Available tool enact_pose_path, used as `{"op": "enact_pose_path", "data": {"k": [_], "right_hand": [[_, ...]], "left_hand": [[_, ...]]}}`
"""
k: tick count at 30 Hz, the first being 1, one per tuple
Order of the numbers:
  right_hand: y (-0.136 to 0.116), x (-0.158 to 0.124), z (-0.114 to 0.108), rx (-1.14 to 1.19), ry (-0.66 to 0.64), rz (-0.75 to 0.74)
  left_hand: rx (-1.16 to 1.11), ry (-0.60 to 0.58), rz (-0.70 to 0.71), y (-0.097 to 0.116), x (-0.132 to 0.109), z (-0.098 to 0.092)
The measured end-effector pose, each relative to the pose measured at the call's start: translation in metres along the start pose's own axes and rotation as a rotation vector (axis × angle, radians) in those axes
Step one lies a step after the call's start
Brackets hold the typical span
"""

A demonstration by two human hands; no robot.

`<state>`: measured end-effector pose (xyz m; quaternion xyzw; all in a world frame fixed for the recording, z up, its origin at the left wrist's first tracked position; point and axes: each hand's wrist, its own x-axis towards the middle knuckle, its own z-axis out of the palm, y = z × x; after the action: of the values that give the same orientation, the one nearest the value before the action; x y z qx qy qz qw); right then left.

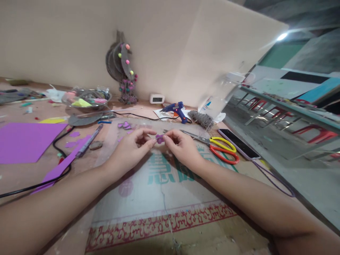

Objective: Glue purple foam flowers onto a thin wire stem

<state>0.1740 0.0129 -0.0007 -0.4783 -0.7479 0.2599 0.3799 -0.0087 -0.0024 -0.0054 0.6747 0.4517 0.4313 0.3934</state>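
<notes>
A small purple flower-shaped piece (pixel 159 139) is held between my two hands, above the printed sheet (pixel 119 202). My left hand (pixel 135 143) pinches its left side between thumb and finger. On its right side, the thumb and forefinger of my right hand (pixel 180 143) are closed on the same piece. More small purple cut-outs (pixel 124 125) lie behind my left hand. Scissors with yellow and red handles (pixel 224 156) rest just right of my right hand, blades toward it.
A blue glue gun (pixel 177 111), grey yarn (pixel 202 119) and a white clock (pixel 157 98) stand behind. Purple foam sheet (pixel 29 141), pen (pixel 90 140), black cord (pixel 60 148) and full bowl (pixel 87 101) are left. A phone (pixel 239 144) lies near the right edge.
</notes>
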Motion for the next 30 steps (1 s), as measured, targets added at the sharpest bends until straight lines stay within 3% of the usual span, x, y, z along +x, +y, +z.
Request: {"op": "enact_pose_path", "data": {"k": [10,30], "right_hand": [[-0.002,-0.002,0.002,0.097,-0.026,0.016],[-0.011,-0.002,0.003,0.194,-0.157,0.092]], "left_hand": [[0.076,-0.07,-0.071,-0.001,0.004,-0.001],[0.183,-0.104,-0.018,0.003,0.002,0.001]]}}
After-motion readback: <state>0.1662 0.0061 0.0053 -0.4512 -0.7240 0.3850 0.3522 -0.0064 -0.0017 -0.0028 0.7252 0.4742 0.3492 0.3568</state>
